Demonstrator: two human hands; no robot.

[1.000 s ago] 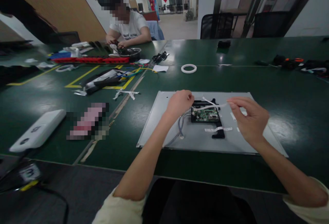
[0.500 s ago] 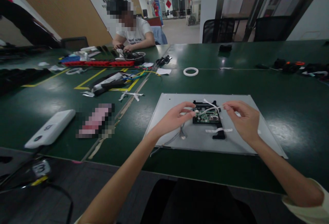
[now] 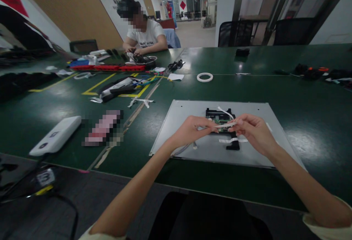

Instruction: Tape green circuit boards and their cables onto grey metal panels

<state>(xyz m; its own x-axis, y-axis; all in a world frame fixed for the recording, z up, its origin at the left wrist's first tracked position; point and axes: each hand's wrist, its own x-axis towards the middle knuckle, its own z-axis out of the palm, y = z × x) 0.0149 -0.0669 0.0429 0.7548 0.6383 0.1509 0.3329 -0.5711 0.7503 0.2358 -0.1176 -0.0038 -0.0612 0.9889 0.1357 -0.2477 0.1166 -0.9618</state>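
A grey metal panel (image 3: 192, 152) lies flat on the green table (image 3: 302, 97). A small green circuit board in a black frame (image 3: 217, 116) sits on it, with a grey cable (image 3: 189, 147) running off to the left. My left hand (image 3: 192, 130) and my right hand (image 3: 254, 131) are close together just above the board. Both pinch the ends of a short white tape strip (image 3: 224, 124) stretched between them. Another white strip (image 3: 225, 112) sticks up from the board, and one more (image 3: 224, 141) lies taped on the panel.
A white tape roll (image 3: 205, 77) lies beyond the panel. A white device (image 3: 55, 135) rests at the left. Cables, red trays (image 3: 110, 67) and tools crowd the far left, where a seated person (image 3: 144, 36) works. Black items (image 3: 313, 71) lie at the far right.
My hands came closer together and drew toward me over the board. The white strip between them, long and stretched a second ago, is now short between my fingertips.
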